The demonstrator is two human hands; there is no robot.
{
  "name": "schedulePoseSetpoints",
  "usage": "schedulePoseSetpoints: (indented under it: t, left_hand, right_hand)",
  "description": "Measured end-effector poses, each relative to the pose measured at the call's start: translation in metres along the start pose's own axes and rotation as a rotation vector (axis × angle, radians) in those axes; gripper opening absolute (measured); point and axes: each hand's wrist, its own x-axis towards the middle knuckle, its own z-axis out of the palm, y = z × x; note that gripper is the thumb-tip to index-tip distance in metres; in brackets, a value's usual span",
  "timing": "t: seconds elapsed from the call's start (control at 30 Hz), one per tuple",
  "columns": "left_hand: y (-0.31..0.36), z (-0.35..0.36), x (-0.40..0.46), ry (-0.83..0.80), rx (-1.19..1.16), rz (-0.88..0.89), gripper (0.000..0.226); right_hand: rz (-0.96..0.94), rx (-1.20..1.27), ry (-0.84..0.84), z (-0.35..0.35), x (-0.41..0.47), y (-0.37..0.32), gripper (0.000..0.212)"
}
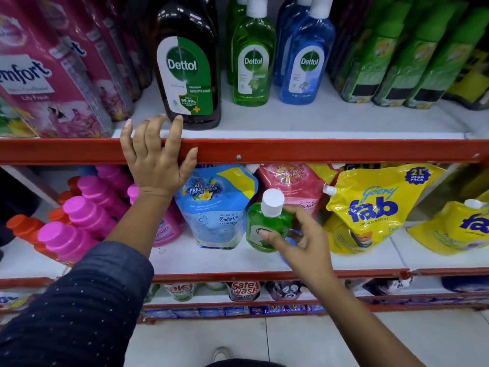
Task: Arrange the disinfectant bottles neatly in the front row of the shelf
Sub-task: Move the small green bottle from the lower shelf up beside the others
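Note:
On the upper shelf (317, 123) stand a large brown Dettol bottle (189, 62), a green Dettol bottle (252, 62) and a blue Dettol bottle (307, 59), each with more bottles behind. My left hand (158, 154) rests with spread fingers on the shelf's red front rail (344, 151), its fingertips just below the brown bottle. My right hand (299, 239) holds a small green bottle with a white cap (267, 221) in front of the lower shelf, below the rail. A blue object shows partly under that hand.
Pink Comfort bottles (53, 75) stand left of the brown bottle and green spray bottles (397, 62) to the right. The lower shelf holds pink-capped bottles (79, 229), Comfort refill pouches (217, 205) and yellow Fab pouches (370, 207). Bare shelf lies in front of the green and blue bottles.

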Motion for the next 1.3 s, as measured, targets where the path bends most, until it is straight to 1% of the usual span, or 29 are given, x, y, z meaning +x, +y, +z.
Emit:
schedulePoseSetpoints:
  t: [0.17, 0.3, 0.4, 0.53, 0.6, 0.77, 0.93, 1.17, 1.3]
  left_hand:
    - [0.0, -0.001, 0.002, -0.012, -0.024, 0.001, 0.049]
    - [0.0, -0.002, 0.002, -0.027, -0.036, -0.012, 0.048]
    - [0.001, -0.003, 0.003, -0.026, -0.049, -0.018, 0.047]
    - [0.002, -0.004, 0.004, -0.016, -0.06, -0.018, 0.047]
    - [0.001, -0.004, 0.004, -0.009, -0.061, -0.013, 0.047]
    - [0.002, -0.002, 0.004, -0.01, -0.065, -0.019, 0.047]
    - [0.002, -0.002, 0.003, -0.008, -0.058, -0.011, 0.048]
    - [0.002, 0.0, 0.003, -0.001, -0.051, -0.011, 0.048]
    - [0.002, -0.001, 0.003, 0.001, -0.052, -0.012, 0.048]
  right_hand:
    - [-0.077, 0.097, 0.009, -0.029, 0.018, -0.07, 0.039]
    - [-0.192, 0.14, -0.02, -0.046, 0.039, -0.124, 0.036]
    - [-0.259, 0.206, -0.017, -0.054, 0.059, -0.154, 0.036]
    - [-0.328, 0.206, 0.016, -0.053, 0.095, -0.177, 0.031]
    - [-0.331, 0.184, 0.027, -0.048, 0.116, -0.179, 0.031]
    - [-0.262, 0.119, 0.052, -0.029, 0.161, -0.163, 0.045]
    - [-0.207, 0.106, 0.067, -0.013, 0.185, -0.146, 0.042]
    - [-0.201, 0.124, 0.062, -0.002, 0.195, -0.132, 0.046]
    - [-0.262, -0.012, 0.09, -0.003, 0.192, -0.128, 0.048]
